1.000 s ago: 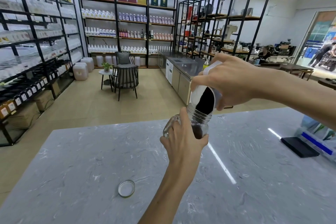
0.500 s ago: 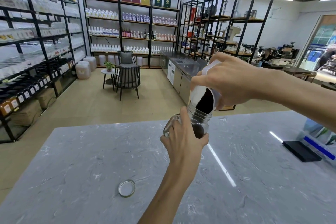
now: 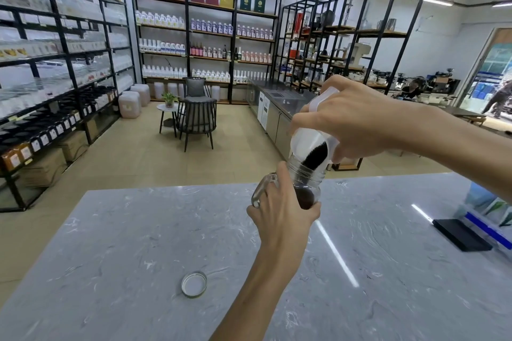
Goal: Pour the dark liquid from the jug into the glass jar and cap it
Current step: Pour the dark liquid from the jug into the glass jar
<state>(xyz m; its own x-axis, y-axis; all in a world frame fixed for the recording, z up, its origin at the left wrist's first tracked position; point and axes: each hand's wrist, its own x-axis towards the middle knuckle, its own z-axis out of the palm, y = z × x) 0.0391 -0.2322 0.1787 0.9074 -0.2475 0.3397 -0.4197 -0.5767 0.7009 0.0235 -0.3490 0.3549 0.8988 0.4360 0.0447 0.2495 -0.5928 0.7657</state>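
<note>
Closest to the person, the jar's metal lid (image 3: 194,283) lies by itself on the grey marbled tabletop (image 3: 110,243), inner side up, well apart from the pouring; it looks parked there so both hands are free and it stays within reach for capping afterwards

Further out, the left hand (image 3: 282,216) has its grip wrapped tight around the lower body of the glass jar (image 3: 306,183), holding it up off the tabletop, I'd say to steady it and bring its mouth right under the spout. The jar's glass handle (image 3: 261,191) sticks out to the left, unused, so the hold is on the body itself. Dark liquid (image 3: 304,198) has collected in the bottom, the upper part of the jar still clear

Above it, the right hand (image 3: 352,122) is clamped on the translucent plastic jug (image 3: 310,144), tipped steeply with its lip at or just inside the jar's mouth; whether the two rims touch I cannot tell. Keeping them that close likely spares the tabletop from splashes. A dark tongue of liquid runs down the jug's lower wall into the jar

The pour seems mid-way, with capping not yet begun

Far behind, stocked shelving (image 3: 205,36) lines the room
</note>
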